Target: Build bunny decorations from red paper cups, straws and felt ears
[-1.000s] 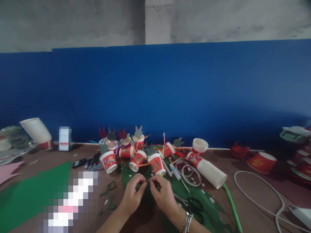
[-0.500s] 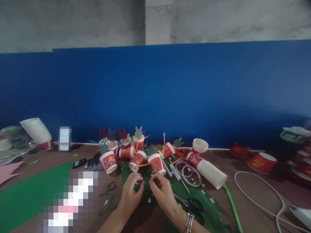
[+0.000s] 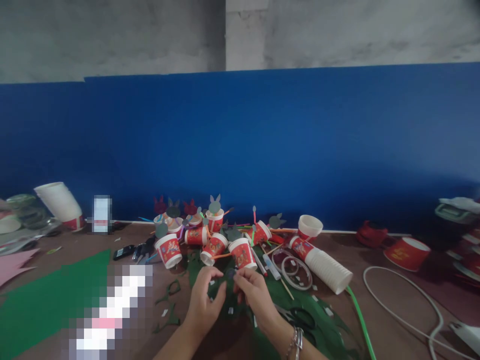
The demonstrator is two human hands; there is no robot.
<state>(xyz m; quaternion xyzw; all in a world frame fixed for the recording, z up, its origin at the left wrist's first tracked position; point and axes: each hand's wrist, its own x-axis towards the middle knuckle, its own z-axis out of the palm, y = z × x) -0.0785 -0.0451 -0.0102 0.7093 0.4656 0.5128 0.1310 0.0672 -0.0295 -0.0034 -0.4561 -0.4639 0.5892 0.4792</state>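
My right hand (image 3: 259,298) pinches a small dark round piece (image 3: 230,273) between thumb and fingertips, above the green paper scraps. Facing it, my left hand (image 3: 204,301) is open, thumb and fingers apart. Just beyond the hands lies a red printed paper cup (image 3: 242,253). Another cup (image 3: 168,251), with a dark round cutout at its top, leans to the left. Behind them, several more cups carry coloured stick arms and animal-head cutouts, among them a grey rabbit head (image 3: 215,206). Black-handled scissors (image 3: 303,317) rest beside my right wrist, partly hidden by it.
A stack of paper cups (image 3: 326,268) lies to the right, near a coil of clear tubing (image 3: 296,272) and a glue-like tube (image 3: 272,266). Green paper (image 3: 56,295) covers the left side. A white cable (image 3: 405,287) loops at right. A blue panel (image 3: 240,150) stands behind.
My left thumb and fingers have spread apart. The small dark round piece now shows at my right fingertips. My right hand has shifted slightly right.
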